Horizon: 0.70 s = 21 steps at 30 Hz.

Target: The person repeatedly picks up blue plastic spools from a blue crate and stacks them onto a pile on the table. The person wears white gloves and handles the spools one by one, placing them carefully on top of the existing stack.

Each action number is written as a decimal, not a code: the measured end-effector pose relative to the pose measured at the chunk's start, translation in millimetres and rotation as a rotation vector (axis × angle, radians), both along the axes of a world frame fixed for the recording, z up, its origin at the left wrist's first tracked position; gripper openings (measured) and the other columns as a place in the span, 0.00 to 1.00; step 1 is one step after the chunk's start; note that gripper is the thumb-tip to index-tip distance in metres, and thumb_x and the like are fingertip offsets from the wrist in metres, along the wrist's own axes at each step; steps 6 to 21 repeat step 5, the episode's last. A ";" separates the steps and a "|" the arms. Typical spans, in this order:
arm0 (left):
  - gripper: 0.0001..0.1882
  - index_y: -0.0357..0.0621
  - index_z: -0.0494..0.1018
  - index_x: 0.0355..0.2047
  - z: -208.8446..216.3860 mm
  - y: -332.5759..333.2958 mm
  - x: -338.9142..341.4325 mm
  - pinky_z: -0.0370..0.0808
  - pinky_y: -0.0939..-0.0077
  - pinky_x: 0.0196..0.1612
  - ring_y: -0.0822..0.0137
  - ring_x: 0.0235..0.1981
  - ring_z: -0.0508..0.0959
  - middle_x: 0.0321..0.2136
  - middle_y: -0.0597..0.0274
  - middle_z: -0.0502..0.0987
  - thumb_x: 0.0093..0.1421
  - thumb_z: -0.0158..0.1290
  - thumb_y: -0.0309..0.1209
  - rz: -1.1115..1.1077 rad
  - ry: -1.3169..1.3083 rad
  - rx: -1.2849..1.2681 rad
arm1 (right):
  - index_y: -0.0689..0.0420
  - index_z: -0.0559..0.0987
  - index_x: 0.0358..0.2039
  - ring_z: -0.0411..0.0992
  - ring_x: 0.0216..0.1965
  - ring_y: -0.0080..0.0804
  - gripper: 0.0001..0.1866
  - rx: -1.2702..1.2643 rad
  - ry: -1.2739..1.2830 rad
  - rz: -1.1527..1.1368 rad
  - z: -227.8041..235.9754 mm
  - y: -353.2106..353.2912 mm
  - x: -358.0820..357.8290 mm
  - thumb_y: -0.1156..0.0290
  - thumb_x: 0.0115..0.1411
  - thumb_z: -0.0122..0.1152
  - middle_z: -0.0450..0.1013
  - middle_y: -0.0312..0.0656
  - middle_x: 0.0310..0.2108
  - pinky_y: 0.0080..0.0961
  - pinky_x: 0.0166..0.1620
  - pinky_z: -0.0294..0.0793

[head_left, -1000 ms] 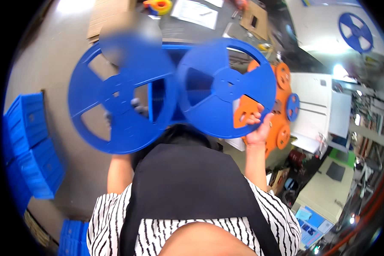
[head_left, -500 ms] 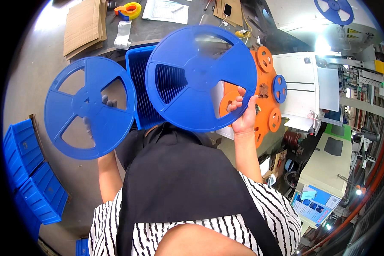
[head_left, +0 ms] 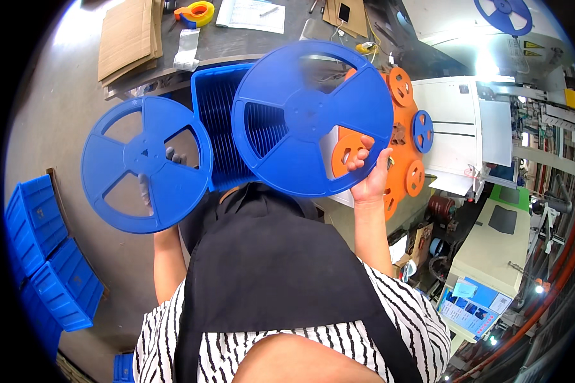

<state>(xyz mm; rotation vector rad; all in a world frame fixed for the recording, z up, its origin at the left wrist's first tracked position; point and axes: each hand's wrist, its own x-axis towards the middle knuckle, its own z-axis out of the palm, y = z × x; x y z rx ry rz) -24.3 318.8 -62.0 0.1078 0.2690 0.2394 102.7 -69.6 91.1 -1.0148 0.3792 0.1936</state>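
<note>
My left hand (head_left: pixel 145 189) is behind a blue plastic reel (head_left: pixel 144 153) and holds it up at the left. Grey-covered fingers show through two of the reel's openings; the palm is hidden. My right hand (head_left: pixel 369 184) grips a larger-looking blue reel (head_left: pixel 304 111) by its lower right rim, fingers coming through an opening. Both reels are tilted, broad faces toward me. Between and behind them stands a blue bin (head_left: pixel 201 78) filled with a row of thin upright discs, partly covered by the right reel.
An orange rack (head_left: pixel 402 131) with small round reels stands beyond my right hand, near a white cabinet (head_left: pixel 450 124). On the dark table (head_left: pixel 243 41) lie cardboard sheets (head_left: pixel 129 38), a tape dispenser (head_left: pixel 195 14) and papers (head_left: pixel 252 14). Blue crates (head_left: pixel 67 281) are at the left.
Both reels have shifted a little to the right with my hands. The left reel now overlaps the bin's edge slightly more. Both grips stay the same.
</note>
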 end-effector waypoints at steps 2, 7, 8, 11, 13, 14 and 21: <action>0.36 0.42 0.57 0.63 -2.2 1.8 1.0 0.58 0.55 0.66 0.52 0.54 0.69 0.55 0.44 0.67 0.60 0.53 0.48 -0.024 -0.045 -0.006 | 0.59 0.73 0.48 0.69 0.25 0.20 0.33 -0.008 -0.047 0.034 -0.6 -2.9 -1.5 0.40 0.62 0.45 0.71 0.34 0.25 0.20 0.29 0.69; 0.37 0.43 0.57 0.63 -1.7 5.1 0.4 0.57 0.55 0.66 0.51 0.56 0.68 0.57 0.44 0.65 0.60 0.54 0.48 -0.053 -0.066 -0.035 | 0.59 0.73 0.48 0.69 0.24 0.21 0.33 0.056 -0.124 0.102 -7.6 -12.2 -2.6 0.39 0.63 0.45 0.70 0.33 0.24 0.22 0.29 0.69; 0.37 0.43 0.57 0.63 -1.7 5.1 0.4 0.57 0.55 0.66 0.51 0.56 0.68 0.57 0.44 0.65 0.60 0.54 0.48 -0.053 -0.066 -0.035 | 0.59 0.73 0.48 0.69 0.24 0.21 0.33 0.056 -0.124 0.102 -7.6 -12.2 -2.6 0.39 0.63 0.45 0.70 0.33 0.24 0.22 0.29 0.69; 0.37 0.43 0.57 0.63 -1.7 5.1 0.4 0.57 0.55 0.66 0.51 0.56 0.68 0.57 0.44 0.65 0.60 0.54 0.48 -0.053 -0.066 -0.035 | 0.59 0.73 0.48 0.69 0.24 0.21 0.33 0.056 -0.124 0.102 -7.6 -12.2 -2.6 0.39 0.63 0.45 0.70 0.33 0.24 0.22 0.29 0.69; 0.37 0.43 0.57 0.63 -1.7 5.1 0.4 0.57 0.55 0.66 0.51 0.56 0.68 0.57 0.44 0.65 0.60 0.54 0.48 -0.053 -0.066 -0.035 | 0.59 0.73 0.48 0.69 0.24 0.21 0.33 0.056 -0.124 0.102 -7.6 -12.2 -2.6 0.39 0.63 0.45 0.70 0.33 0.24 0.22 0.29 0.69; 0.37 0.43 0.57 0.63 -1.7 5.1 0.4 0.57 0.55 0.66 0.51 0.56 0.68 0.57 0.44 0.65 0.60 0.54 0.48 -0.053 -0.066 -0.035 | 0.59 0.73 0.48 0.69 0.24 0.21 0.33 0.056 -0.124 0.102 -7.6 -12.2 -2.6 0.39 0.63 0.45 0.70 0.33 0.24 0.22 0.29 0.69; 0.37 0.43 0.57 0.63 -1.7 5.1 0.4 0.57 0.55 0.66 0.51 0.56 0.68 0.57 0.44 0.65 0.60 0.54 0.48 -0.053 -0.066 -0.035 | 0.59 0.73 0.48 0.69 0.24 0.21 0.33 0.056 -0.124 0.102 -7.6 -12.2 -2.6 0.39 0.63 0.45 0.70 0.33 0.24 0.22 0.29 0.69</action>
